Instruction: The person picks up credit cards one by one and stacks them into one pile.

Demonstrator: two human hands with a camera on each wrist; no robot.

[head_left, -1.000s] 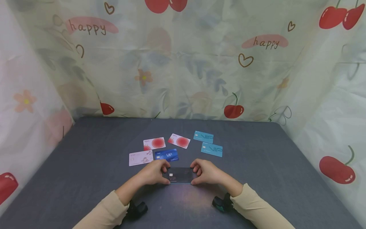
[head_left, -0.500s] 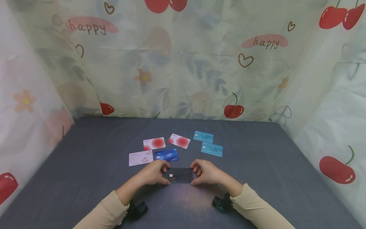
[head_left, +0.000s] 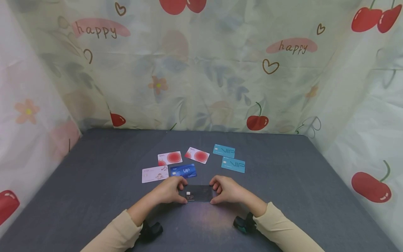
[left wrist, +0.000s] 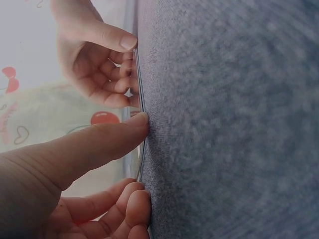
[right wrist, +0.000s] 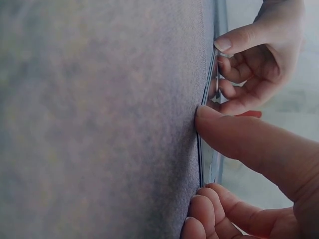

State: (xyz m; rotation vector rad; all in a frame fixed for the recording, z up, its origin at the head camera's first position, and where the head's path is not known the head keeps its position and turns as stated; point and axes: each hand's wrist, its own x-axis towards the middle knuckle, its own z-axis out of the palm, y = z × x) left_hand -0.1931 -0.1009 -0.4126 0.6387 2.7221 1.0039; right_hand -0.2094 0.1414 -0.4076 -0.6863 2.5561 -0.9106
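Note:
A black VIP card [head_left: 200, 194] lies flat at the front middle, at or just on the cloth. My left hand [head_left: 167, 190] pinches its left short side between thumb and curled fingers. Its right side is gripped the same way by my right hand [head_left: 229, 190]. Seen edge-on in the left wrist view, the card edge [left wrist: 141, 94] shows several thin lines. Similar layers run along the card edge [right wrist: 201, 159] in the right wrist view, so it looks like a stack, though I cannot tell of how many. Both thumbs sit on the near edge.
Beyond the hands lie a blue VIP card [head_left: 184, 170], a pale pink card [head_left: 155, 174], two red-circled cards, left [head_left: 170, 158] and right [head_left: 198, 155], and two teal VIP cards, upper [head_left: 224, 151] and lower [head_left: 233, 164]. A patterned curtain [head_left: 201, 87] encloses the dark grey table [head_left: 283, 182].
The black card has settled very slightly toward me, and the pale blue line along its near edge no longer shows. Both hands have kept practically the same place and grip.

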